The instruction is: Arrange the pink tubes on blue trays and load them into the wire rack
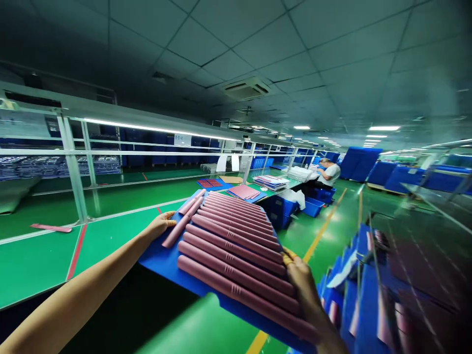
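Observation:
A blue board (pixel 162 259) is held up in front of me by both hands, tilted and off the bench. Several long pink strips with rounded faces (pixel 228 248) lie on it side by side, most with small slanted notches near the middle. Two shorter pink strips (pixel 183 223) lie crosswise at the left end. My left hand (pixel 162 224) grips the left edge, fingers closed around it. On the right edge my right hand (pixel 296 265) is closed too, with yellowish coverings on some fingertips. The underside of the board is hidden.
A green workbench (pixel 114 241) runs along the left, with a loose pink strip (pixel 51 228). Stacked sheets (pixel 271 182) lie farther along it. A seated person (pixel 328 173) works beyond. A rack holding blue boards (pixel 363 280) stands close on my right.

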### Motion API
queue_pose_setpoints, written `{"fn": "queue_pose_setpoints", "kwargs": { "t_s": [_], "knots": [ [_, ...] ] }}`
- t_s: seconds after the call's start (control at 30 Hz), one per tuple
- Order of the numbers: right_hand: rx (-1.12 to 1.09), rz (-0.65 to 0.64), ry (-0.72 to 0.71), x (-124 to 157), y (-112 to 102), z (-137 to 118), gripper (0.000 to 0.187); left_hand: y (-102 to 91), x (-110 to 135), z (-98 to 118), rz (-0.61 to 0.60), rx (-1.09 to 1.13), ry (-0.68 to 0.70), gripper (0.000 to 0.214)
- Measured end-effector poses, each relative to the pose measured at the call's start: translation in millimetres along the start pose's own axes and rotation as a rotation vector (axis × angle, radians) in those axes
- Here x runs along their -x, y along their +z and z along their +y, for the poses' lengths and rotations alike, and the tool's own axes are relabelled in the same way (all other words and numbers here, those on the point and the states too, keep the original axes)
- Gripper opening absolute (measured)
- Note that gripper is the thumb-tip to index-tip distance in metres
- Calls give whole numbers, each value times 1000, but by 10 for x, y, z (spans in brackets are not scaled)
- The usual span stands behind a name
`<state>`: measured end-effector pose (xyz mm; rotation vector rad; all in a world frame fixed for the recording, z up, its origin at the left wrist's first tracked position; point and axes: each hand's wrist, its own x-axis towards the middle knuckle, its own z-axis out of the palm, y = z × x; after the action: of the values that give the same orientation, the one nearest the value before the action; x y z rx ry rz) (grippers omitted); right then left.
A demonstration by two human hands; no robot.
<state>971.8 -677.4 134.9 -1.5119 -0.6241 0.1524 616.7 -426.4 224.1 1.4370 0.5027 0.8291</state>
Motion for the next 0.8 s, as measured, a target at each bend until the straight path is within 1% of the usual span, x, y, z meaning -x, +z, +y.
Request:
{"fn": "queue_pose_setpoints", "kwargs": {
  "t_s": [0.07, 0.17, 0.23, 0.33, 0.47, 0.63, 0.73, 0.8],
  "knots": [
    [-98, -48, 27, -297, 557, 222, 55, -352, -356, -265, 48, -8, -3, 52],
    [-159, -105, 34, -786, 1340, 637, 63, -799, -974, -671, 91, -10, -23, 58],
    [-182, -133, 48, -1124, 1780, 945, 67, -1045, -1422, -937, 109, -19, -31, 60],
    [-197, -142, 86, -1598, 2344, 1395, 70, -1355, -2117, -1344, 121, -30, -33, 64],
    [-172, -65, 160, -2097, 2981, 1951, 73, -1692, -3057, -1947, 118, -32, -59, 69],
    [-116, 124, 244, -2603, 3622, 2687, 66, -2042, -4318, -2754, 100, -41, -158, 77],
    [-114, 215, 279, -2892, 3994, 3118, 68, -2240, -5124, -3239, 3, -43, -190, 78],
    [-127, 268, 293, -3063, 4266, 3360, 69, -2374, -5646, -3547, -51, -47, -237, 80]
  ]
}}
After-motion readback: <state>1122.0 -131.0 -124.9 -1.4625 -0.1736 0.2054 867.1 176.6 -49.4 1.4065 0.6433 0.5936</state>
